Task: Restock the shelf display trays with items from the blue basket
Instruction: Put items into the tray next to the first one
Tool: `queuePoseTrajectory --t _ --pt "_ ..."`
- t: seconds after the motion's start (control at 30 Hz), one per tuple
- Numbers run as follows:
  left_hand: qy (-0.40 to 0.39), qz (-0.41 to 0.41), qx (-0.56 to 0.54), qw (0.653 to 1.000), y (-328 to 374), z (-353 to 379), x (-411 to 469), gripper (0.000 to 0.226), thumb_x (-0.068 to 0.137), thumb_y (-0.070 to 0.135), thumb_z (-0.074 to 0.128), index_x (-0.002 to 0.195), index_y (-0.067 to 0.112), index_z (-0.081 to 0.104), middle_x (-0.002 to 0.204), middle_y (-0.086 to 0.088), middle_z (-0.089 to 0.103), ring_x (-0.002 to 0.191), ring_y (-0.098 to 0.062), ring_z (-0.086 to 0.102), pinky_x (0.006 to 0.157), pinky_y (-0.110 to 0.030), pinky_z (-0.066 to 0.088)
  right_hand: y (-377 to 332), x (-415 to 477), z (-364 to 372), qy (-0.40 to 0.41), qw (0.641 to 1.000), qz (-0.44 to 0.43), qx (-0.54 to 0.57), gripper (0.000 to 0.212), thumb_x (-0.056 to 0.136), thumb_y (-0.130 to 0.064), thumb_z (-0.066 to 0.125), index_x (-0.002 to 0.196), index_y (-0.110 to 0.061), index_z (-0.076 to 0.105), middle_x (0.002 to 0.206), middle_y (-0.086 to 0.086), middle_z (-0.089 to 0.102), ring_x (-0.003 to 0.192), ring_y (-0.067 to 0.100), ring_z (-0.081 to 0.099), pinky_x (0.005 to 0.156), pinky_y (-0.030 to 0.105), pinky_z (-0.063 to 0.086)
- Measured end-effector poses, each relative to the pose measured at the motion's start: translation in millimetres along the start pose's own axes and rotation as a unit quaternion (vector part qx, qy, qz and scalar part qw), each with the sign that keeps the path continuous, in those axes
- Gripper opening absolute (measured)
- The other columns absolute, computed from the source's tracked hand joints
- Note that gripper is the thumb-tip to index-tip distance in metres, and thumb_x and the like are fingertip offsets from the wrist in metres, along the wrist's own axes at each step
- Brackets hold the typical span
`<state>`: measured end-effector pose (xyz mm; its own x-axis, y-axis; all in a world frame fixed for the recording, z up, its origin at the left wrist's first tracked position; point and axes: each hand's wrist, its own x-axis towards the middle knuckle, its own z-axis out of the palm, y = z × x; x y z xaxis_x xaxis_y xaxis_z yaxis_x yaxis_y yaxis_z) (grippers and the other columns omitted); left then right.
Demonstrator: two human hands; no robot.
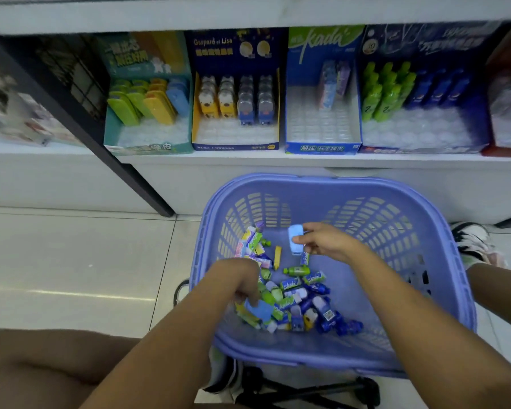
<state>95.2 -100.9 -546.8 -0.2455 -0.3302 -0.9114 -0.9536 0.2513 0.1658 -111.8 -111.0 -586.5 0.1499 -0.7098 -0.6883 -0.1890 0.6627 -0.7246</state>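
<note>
Head view: right hand [328, 242] pinches pale-blue item [295, 240] above blue basket [307, 184]; left hand [239, 278], fingers curled, among item pile [301, 302] beneath it; grasp, cannot tell.

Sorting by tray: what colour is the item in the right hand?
The item in the right hand is light blue; head view.

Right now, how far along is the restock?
Partway. Done: the display trays hold stock at the back. In hand: the right hand pinches a pale blue item inside the blue basket; the left hand digs in the pile. Left: that pile, and bare front slots, most in the Kada tray.
</note>
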Motion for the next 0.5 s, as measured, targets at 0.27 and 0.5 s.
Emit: queuePoseTrajectory --t 0.27,0.5 --pt "0.095 0.138 -0.474 0.864 -26.9 -90.4 -77.7 0.009 0.090 0.004 0.058 0.082 0.001 0.059 0.082 -0.019 0.066 0.067 -0.017 0.071 0.066 -0.023 0.059 -101.3 -66.3 1.9 -0.043 0.963 -0.192 0.186 0.023 0.087 -0.022 0.055 0.091 -0.002 0.067 0.112 0.016 0.067 0.088 0.025 0.071 0.081 0.031 0.058" --pt "0.271 0.265 -0.651 0.658 -59.7 -116.6 -123.7 0.009 0.090 0.010 0.060 0.090 0.001 0.058 0.089 -0.015 0.069 0.080 -0.020 0.072 0.070 -0.024 0.059 -171.6 -77.8 42.8 0.035 0.939 -0.316 0.129 0.033 0.083 0.003 0.061 0.109 -0.016 0.056 0.096 0.005 0.070 0.079 0.015 0.070 0.071 0.021 0.056"
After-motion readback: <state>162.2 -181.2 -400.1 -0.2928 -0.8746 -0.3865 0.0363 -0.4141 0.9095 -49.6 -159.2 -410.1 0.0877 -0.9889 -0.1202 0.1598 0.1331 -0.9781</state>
